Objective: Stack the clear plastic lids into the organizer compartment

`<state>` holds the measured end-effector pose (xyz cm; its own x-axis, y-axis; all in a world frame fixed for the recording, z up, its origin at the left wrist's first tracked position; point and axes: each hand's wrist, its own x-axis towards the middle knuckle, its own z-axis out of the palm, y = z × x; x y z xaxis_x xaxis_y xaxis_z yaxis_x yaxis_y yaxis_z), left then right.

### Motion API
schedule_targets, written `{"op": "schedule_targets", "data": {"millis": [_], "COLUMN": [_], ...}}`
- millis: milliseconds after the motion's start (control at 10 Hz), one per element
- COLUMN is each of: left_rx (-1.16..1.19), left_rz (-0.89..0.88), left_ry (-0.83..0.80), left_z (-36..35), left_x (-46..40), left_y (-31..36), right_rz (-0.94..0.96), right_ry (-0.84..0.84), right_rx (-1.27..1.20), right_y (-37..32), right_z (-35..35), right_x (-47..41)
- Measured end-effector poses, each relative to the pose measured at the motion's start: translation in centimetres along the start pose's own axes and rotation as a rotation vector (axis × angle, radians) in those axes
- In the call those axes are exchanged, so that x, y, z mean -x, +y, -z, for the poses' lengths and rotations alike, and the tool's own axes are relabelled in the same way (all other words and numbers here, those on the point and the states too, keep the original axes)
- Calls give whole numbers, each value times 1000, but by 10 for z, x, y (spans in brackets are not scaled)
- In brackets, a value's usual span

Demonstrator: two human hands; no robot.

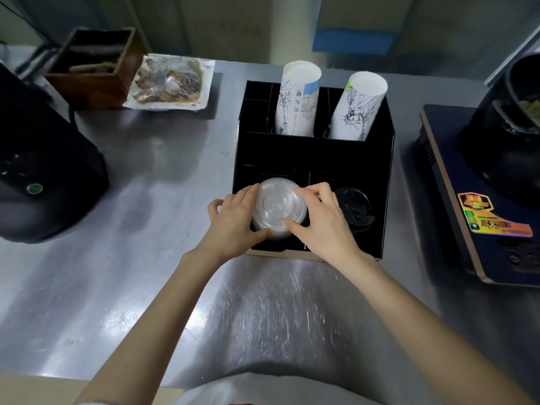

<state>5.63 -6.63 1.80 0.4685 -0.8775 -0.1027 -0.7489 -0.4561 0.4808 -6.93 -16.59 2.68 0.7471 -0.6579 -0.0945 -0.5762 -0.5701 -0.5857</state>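
Note:
A stack of clear plastic lids point(277, 203) stands in the front left compartment of the black organizer point(365, 159) on the steel counter. My left hand point(236, 220) wraps the stack's left side, thumb at its lower front. My right hand point(321, 217) grips the right side, fingers over the top rim and thumb at the front. The lower part of the stack is hidden inside the compartment. Black lids point(355, 209) fill the front right compartment.
Two printed paper cup stacks point(298, 97) point(358, 108) rise from the organizer's rear slots. A black appliance point(43, 176) sits at left, a wooden box point(93, 65) and wrapped food tray point(169, 83) behind. An induction cooker point(482, 214) with a pot point(508, 118) stands at right.

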Motion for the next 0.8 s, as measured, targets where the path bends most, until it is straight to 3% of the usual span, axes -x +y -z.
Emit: {"op": "schedule_targets", "data": {"millis": [300,800], "left_rx": [-51,-81], "left_rz": [6,0], "left_ry": [1,-2], "left_z": [4,28], "left_x": [4,-2], "left_y": [3,15], "right_rz": [1,29], "right_ry": [-62,-128], "right_rx": [-54,75], "right_y": [-2,-7], "right_z": [8,39], "right_x": [6,1]}}
